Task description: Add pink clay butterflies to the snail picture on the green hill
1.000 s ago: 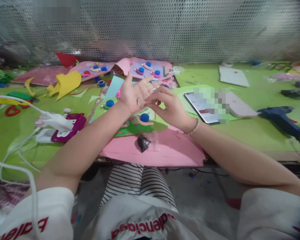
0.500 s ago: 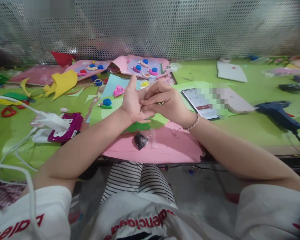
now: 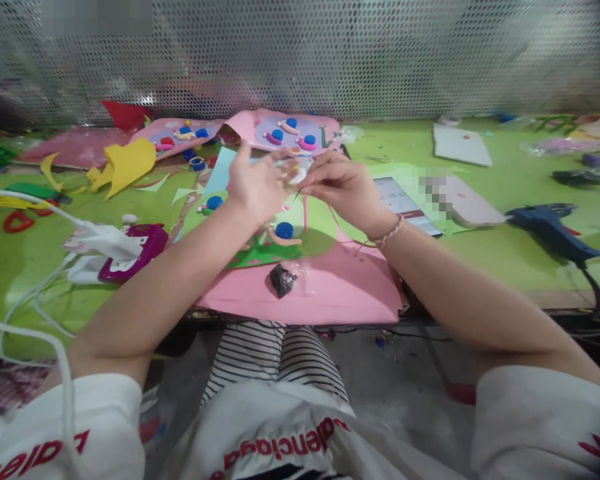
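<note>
My left hand [image 3: 254,187] and my right hand [image 3: 341,188] meet above a green foam card [image 3: 310,230] on the table. Both hands are blurred. Their fingertips pinch a small whitish piece [image 3: 296,175] between them; I cannot make out what it is. A thin pink strand [image 3: 305,213] hangs down from it. On the green card below lies a blue blob with a peach strip [image 3: 283,232]. A pink foam sheet [image 3: 340,293] lies under the card at the table's front edge, with a small black bag [image 3: 283,280] on it.
A phone [image 3: 405,203] lies right of my hands, a blue glue gun [image 3: 555,230] farther right. Left are a purple box with white cable [image 3: 130,250], yellow foam [image 3: 125,163] and red scissors [image 3: 17,220]. Pink decorated cards [image 3: 293,130] lie behind, before a perforated metal wall [image 3: 330,60].
My hands, pressed palm to palm before, have lifted and moved apart a little, and now hold a small whitish piece at the fingertips. The blue blob under them is uncovered.
</note>
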{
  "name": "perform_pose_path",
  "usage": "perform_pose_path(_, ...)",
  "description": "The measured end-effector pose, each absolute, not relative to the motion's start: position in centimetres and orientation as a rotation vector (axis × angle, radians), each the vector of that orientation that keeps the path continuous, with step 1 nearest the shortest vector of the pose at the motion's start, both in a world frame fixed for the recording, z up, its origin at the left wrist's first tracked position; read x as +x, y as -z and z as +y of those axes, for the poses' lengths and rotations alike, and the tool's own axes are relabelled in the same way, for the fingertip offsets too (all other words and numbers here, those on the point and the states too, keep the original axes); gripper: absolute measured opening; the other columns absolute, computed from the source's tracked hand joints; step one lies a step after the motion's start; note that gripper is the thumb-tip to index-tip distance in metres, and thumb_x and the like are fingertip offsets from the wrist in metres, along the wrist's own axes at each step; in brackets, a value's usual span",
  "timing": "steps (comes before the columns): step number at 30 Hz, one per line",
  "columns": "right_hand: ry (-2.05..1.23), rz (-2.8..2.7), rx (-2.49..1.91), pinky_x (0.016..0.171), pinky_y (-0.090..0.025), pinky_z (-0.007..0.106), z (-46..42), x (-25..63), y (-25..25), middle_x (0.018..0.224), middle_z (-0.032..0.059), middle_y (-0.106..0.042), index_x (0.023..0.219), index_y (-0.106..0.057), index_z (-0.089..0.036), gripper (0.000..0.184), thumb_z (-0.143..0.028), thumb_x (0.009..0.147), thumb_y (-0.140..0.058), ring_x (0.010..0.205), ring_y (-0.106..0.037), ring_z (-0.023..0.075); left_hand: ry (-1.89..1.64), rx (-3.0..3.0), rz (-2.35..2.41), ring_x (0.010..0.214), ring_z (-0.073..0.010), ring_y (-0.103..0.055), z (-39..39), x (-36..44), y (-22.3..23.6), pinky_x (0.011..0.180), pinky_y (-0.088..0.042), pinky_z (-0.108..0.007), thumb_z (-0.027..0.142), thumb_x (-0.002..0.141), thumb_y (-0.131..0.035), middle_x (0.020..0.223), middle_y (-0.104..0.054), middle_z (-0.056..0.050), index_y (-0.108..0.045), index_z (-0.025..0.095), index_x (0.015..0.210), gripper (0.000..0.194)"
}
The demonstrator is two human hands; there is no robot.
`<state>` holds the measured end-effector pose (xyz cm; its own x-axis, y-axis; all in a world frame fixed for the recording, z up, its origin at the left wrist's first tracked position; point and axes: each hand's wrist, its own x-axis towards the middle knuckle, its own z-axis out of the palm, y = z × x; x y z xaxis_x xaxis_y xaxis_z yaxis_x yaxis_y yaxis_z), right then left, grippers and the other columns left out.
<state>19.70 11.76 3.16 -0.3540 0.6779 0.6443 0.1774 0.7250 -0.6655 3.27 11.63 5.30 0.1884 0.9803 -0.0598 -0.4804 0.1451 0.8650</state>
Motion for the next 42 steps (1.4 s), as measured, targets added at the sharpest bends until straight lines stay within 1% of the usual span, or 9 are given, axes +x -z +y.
perform_pose_path(4,-0.473,-1.883,-0.765,0.069,-0.048,0.033,15.0,19.7,-2.5,0.077,0.0031,-0.064,0.071,-0.072,-0.023,0.005,-0.026,0.073,-0.069,0.074,-0.057,0.0155,-1.638,0.865,0.996,0.079,-0.0173,-0.058,9.3,1.5,-5.7,0.065,-0.048,-0.029,0.047,0.092,-0.024,0.09,-0.061,-0.006,-0.051,0.022,0.075,0.041)
perform_pose_path(6,-0.472,-1.992,-0.782,0.074,-0.048,0.035,16.8,19.2,-2.0,0.073,0.0029,-0.065,0.069,-0.072,-0.023,0.004,-0.024,0.072,-0.069,0.074,-0.057,0.016,-1.568,1.272,0.931,0.078,-0.0173,-0.056,6.4,1.4,-5.3,0.067,-0.047,-0.029,0.038,0.09,-0.034,0.084,-0.059,-0.004,-0.051,0.023,0.075,0.027)
perform_pose_path(8,-0.512,-2.071,-0.787,0.071,-0.047,0.034,18.3,18.5,-1.3,0.071,0.0037,-0.065,0.067,-0.072,-0.021,0.005,-0.022,0.071,-0.069,0.072,-0.056,0.0164,-1.137,1.876,0.917,0.082,-0.0184,-0.057,3.3,1.7,-4.6,0.074,-0.048,-0.032,0.033,0.088,-0.045,0.084,-0.06,-0.004,-0.055,0.022,0.084,0.015)
perform_pose_path(11,-0.593,-2.121,-0.833,0.065,-0.046,0.031,19.6,17.7,-0.2,0.071,0.0036,-0.064,0.069,-0.072,-0.02,0.004,-0.021,0.071,-0.068,0.066,-0.054,0.014,-0.632,2.627,0.686,0.101,-0.0264,-0.057,0.4,2.0,-2.8,0.089,-0.047,-0.042,0.03,0.087,-0.047,0.104,-0.062,-0.015,-0.059,0.01,0.104,0.029)
perform_pose_path(15,-0.582,-2.189,-0.829,0.07,-0.047,0.031,19.9,17.9,1.3,0.074,0.0029,-0.064,0.072,-0.071,-0.021,0.006,-0.022,0.073,-0.066,0.07,-0.055,0.014,-0.605,3.082,0.505,0.113,-0.0322,-0.053,0.0,1.5,-0.2,0.098,-0.042,-0.046,0.026,0.088,-0.046,0.12,-0.061,-0.018,-0.06,0.005,0.112,0.036)
perform_pose_path(19,-0.61,-2.191,-0.828,0.077,-0.048,0.034,19.6,18.7,2.1,0.08,0.0041,-0.063,0.076,-0.071,-0.02,0.008,-0.026,0.076,-0.065,0.074,-0.056,0.0149,-0.685,3.082,0.474,0.114,-0.0311,-0.055,0.5,0.8,1.0,0.102,-0.04,-0.046,0.024,0.085,-0.047,0.119,-0.063,-0.016,-0.061,0.006,0.112,0.035)
perform_pose_path(24,-0.654,-2.216,-0.901,0.083,-0.05,0.038,19.5,18.9,2.0,0.084,0.0033,-0.062,0.077,-0.071,-0.022,0.006,-0.024,0.077,-0.065,0.075,-0.057,0.0153,-0.527,3.022,0.489,0.117,-0.0319,-0.052,0.3,0.4,1.0,0.101,-0.042,-0.047,0.028,0.086,-0.046,0.125,-0.06,-0.016,-0.059,0.006,0.118,0.042)
perform_pose_path(33,-0.626,-2.262,-0.991,0.083,-0.053,0.039,19.4,19.0,1.4,0.084,0.0038,-0.06,0.077,-0.071,-0.025,0.01,-0.033,0.078,-0.065,0.08,-0.057,0.0186,-0.565,2.912,0.655,0.125,-0.0256,-0.048,-0.5,0.0,1.4,0.107,-0.038,-0.044,0.03,0.086,-0.047,0.131,-0.058,-0.008,-0.062,0.015,0.117,0.038)
perform_pose_path(42,-0.653,-2.266,-1.001,0.085,-0.051,0.04,19.4,18.9,1.5,0.085,0.0038,-0.06,0.076,-0.071,-0.026,0.006,-0.029,0.077,-0.066,0.08,-0.056,0.0186,-0.543,2.925,0.643,0.124,-0.0276,-0.046,-0.4,0.0,1.3,0.106,-0.038,-0.046,0.03,0.087,-0.046,0.131,-0.057,-0.009,-0.061,0.014,0.118,0.038)
